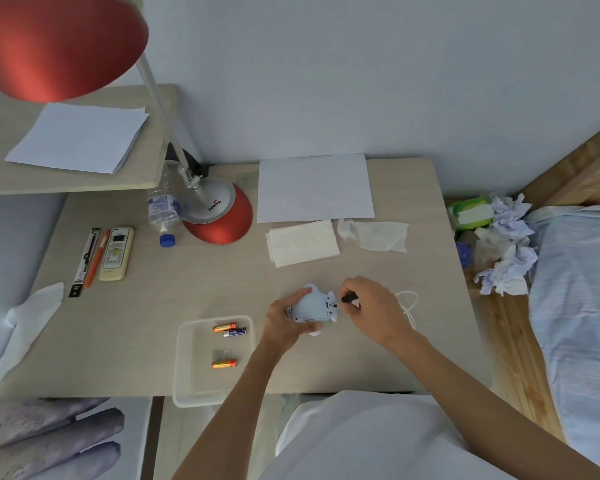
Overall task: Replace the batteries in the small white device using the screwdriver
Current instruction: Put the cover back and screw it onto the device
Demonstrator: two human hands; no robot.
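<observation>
Small white device [311,304]: a rounded, pale plastic body with short stubby projections at its right end and lower edge, lying on the light wood-grain table [201,292] near the front edge, right of centre. The left hand [286,322] wraps around its left side, fingers closed over the top and thumb beneath, steadying it. The right hand [371,308] pinches a screwdriver [343,300] with a dark handle between thumb and fingertips; the thin metal shaft points left and its tip meets the device's right end, where a small dark recess shows. A white cord [409,304] loops on the table just behind the right hand.

Just left of the device, a clear plastic tray [184,368] overhangs the table's front edge; it holds two orange batteries [225,363] and one blue-and-white battery [235,332], the blue one touching the upper orange one.

Further back: a red desk lamp [219,213] with grey stem and red shade, a plastic bottle [163,209] lying on its side with a blue cap, a cream remote control [116,253], an orange pen [97,259], a sheet of paper [314,188], and folded tissues [302,242]. A raised shelf [77,181] at left carries more paper. Crumpled tissues [503,251] lie right of the table, beside a bed with pale blue bedding [582,306]. Plain grey-white wall behind
</observation>
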